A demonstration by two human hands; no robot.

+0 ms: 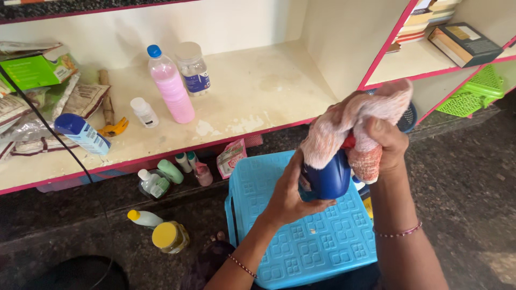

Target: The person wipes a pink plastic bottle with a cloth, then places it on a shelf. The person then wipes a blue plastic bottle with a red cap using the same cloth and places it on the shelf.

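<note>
Gripping a dark blue bottle (329, 180), the left hand (290, 196) is seen above the rear part of a light blue plastic stool (301, 249); its fingers are closed around the bottle's body. A pink and white cloth (357, 123) is pressed over the bottle's top by the right hand (388, 142), whose fingers are curled tight on the cloth. A red part of the bottle is glimpsed under the cloth.

On the cream shelf (258, 91), listed from its middle toward its left end: a clear jar with a white lid (192, 68), a bottle of pink liquid with a blue cap (170, 85), a small white bottle (144, 112), a blue and white bottle lying on its side (81, 132) near the front edge, and a green box (35, 71) at the left end.

On the floor below the shelf's front edge: several small bottles (171, 172), a white bottle with a yellow cap (143, 217) and a jar with a yellow lid (170, 237), just beside each other.

A green basket (473, 92) is kept in a lower compartment at the right; books (463, 43) are stacked on the shelf above it.
</note>
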